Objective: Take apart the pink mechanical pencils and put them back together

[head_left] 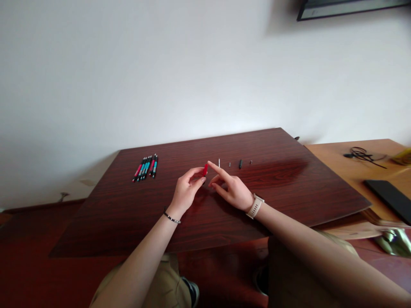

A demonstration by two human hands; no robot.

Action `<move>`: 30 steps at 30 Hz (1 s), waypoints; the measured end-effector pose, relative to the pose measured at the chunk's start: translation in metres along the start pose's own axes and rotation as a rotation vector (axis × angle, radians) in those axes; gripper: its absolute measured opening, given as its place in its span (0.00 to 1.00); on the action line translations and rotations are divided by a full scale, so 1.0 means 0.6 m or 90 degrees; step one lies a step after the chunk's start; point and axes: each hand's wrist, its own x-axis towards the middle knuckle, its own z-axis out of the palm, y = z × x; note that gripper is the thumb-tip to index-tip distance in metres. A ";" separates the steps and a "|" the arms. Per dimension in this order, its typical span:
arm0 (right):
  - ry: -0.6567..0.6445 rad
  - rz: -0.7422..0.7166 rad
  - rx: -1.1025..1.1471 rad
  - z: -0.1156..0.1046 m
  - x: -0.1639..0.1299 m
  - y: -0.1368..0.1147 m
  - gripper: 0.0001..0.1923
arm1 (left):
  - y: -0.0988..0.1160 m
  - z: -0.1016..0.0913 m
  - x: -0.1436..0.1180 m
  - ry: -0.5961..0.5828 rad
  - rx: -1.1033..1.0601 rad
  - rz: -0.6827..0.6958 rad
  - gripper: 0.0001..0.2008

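L hand (186, 190) fingers pinch red cap (205, 170); R hand (231, 190) fingers open, mid-table (289, 188).

Bare forearms, no sleeves showing. On the left wrist sits a thin dark bracelet (171, 218) with small pale beads; on the right wrist, a watch (256, 205) on a cream strap. Below, khaki trousers (167, 282) and one dark shoe (192, 291) with pale trim.

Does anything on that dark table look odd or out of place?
Slightly. A few tiny parts lie strung out loose in a row beyond the hands, unlike the pens bundled neatly at left. The left hand pinches a small red piece. Nothing looks spilled or broken.
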 end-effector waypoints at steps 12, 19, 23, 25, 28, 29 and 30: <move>0.002 -0.019 -0.140 0.002 0.001 0.016 0.28 | -0.002 -0.008 0.002 0.032 -0.085 0.014 0.25; -0.060 0.008 -0.382 -0.009 0.003 0.049 0.29 | -0.003 0.005 -0.003 0.017 -0.105 0.007 0.23; -0.115 0.037 -0.426 -0.009 0.002 0.060 0.29 | -0.006 0.006 -0.002 0.022 -0.098 -0.003 0.23; -0.123 0.040 -0.430 -0.009 0.002 0.061 0.30 | -0.008 0.006 -0.002 0.024 -0.097 -0.005 0.23; -0.123 0.036 -0.432 -0.010 0.003 0.059 0.30 | -0.011 0.006 -0.001 0.026 -0.096 -0.011 0.24; -0.122 0.035 -0.433 -0.010 0.004 0.058 0.30 | -0.012 0.006 -0.001 0.027 -0.095 -0.013 0.24; -0.121 0.033 -0.433 -0.011 0.004 0.058 0.30 | -0.012 0.006 -0.001 0.027 -0.094 -0.014 0.24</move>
